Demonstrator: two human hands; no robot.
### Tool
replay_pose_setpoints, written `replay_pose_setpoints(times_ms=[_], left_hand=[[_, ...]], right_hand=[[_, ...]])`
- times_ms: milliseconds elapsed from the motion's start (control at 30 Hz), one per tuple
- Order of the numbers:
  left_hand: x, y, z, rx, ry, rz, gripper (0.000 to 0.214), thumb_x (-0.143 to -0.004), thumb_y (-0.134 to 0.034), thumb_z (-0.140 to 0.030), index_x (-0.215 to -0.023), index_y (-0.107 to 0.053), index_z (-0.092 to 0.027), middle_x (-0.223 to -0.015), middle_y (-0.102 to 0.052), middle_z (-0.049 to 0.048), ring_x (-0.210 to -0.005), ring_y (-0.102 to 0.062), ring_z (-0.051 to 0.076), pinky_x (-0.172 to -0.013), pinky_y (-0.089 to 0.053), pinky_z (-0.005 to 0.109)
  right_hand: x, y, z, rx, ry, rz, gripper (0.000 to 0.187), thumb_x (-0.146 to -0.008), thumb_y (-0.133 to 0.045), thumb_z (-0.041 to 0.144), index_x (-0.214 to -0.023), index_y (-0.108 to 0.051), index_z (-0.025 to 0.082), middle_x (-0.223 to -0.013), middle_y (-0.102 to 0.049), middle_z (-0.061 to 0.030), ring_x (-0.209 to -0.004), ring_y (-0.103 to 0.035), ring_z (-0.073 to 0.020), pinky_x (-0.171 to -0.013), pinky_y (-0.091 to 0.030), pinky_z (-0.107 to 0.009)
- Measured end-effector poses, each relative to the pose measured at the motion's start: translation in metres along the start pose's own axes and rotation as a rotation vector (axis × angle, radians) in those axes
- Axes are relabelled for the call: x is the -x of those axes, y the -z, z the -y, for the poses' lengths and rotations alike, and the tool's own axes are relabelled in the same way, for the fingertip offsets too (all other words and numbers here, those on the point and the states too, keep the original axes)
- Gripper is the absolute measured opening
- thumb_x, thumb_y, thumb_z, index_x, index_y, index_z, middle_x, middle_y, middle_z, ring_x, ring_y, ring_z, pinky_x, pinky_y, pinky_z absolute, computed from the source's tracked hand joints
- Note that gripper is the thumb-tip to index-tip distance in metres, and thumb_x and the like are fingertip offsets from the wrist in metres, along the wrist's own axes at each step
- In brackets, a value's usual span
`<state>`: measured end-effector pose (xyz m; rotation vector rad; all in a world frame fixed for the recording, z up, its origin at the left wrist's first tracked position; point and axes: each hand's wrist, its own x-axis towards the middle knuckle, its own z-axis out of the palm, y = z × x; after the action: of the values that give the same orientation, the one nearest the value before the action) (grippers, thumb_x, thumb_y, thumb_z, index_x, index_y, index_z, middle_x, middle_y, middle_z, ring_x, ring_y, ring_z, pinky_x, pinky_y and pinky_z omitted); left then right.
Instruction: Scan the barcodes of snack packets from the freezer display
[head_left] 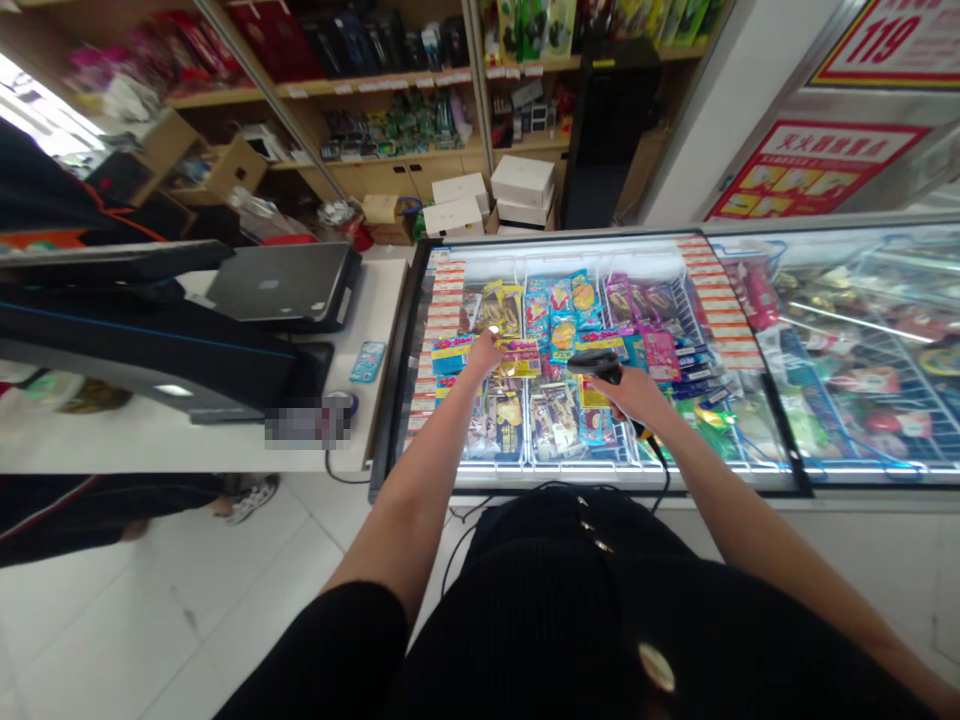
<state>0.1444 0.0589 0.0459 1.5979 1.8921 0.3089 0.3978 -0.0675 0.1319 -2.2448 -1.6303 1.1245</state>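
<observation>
My right hand [636, 395] is wrapped round the handle of a black barcode scanner [594, 362], its head pointing left over the chest freezer [559, 478]. A dark cable [663, 465] hangs from the scanner toward my waist. To the left, my left hand [486, 354] is over the freezer with its fingers curled together; whether anything is between them is too small to make out. Near that hand lie yellow ice cream packets [504, 305]. Blue packets [562, 335] and purple packets [637, 300] fill wire baskets beyond and between my hands.
Left of the freezer is a white counter [382, 290] with a black checkout terminal [150, 340] and a phone in a blue case [368, 362]. Another person's leg and shoe [253, 500] show below. White boxes [523, 185] stand behind; a second freezer section [870, 350] extends right.
</observation>
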Motion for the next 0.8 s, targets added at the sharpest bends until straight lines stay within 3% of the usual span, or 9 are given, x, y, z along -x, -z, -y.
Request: replay_pose_setpoints(times_ms=[133, 300, 633, 800], left_hand=[[0.004, 0.004, -0.002, -0.213, -0.002, -0.024, 0.035, -0.091, -0.053, -0.020, -0.126, -0.056, -0.015, -0.114, -0.068, 0.0167, -0.111, -0.065, 0.027, -0.091, -0.050, 0.035], [0.019, 0.002, -0.012, -0.351, -0.018, -0.072, 0.040, -0.093, -0.037, -0.008, -0.131, -0.050, -0.013, -0.122, -0.061, 0.0200, -0.112, -0.064, 0.026, -0.090, -0.050, 0.034], [0.028, -0.015, -0.014, -0.452, -0.119, 0.046, 0.036, -0.094, -0.035, -0.009, -0.124, -0.055, -0.013, -0.124, -0.056, 0.0183, -0.116, -0.061, 0.025, -0.096, -0.048, 0.033], [0.026, -0.018, -0.023, -0.320, -0.123, 0.047, 0.031, -0.093, -0.045, -0.015, -0.122, -0.057, -0.014, -0.124, -0.057, 0.0194, -0.117, -0.060, 0.028, -0.097, -0.047, 0.037]], right_hand=[[-0.005, -0.003, 0.009, 0.036, 0.006, -0.009, 0.028, -0.091, -0.057, 0.040, -0.075, -0.057, 0.017, -0.050, -0.060, -0.0023, -0.043, -0.058, -0.0146, -0.050, -0.043, -0.024], [-0.010, -0.007, 0.016, 0.047, 0.001, 0.010, 0.029, -0.091, -0.056, 0.040, -0.072, -0.056, 0.018, -0.050, -0.061, -0.0031, -0.044, -0.059, -0.0152, -0.050, -0.043, -0.024], [-0.015, -0.010, 0.014, 0.011, -0.012, 0.036, 0.025, -0.092, -0.056, 0.038, -0.077, -0.057, 0.017, -0.052, -0.061, -0.0026, -0.042, -0.059, -0.0149, -0.049, -0.044, -0.024], [-0.010, -0.004, 0.003, -0.018, -0.046, 0.021, 0.028, -0.092, -0.057, 0.041, -0.078, -0.059, 0.017, -0.048, -0.058, -0.0012, -0.042, -0.059, -0.0151, -0.050, -0.046, -0.024]])
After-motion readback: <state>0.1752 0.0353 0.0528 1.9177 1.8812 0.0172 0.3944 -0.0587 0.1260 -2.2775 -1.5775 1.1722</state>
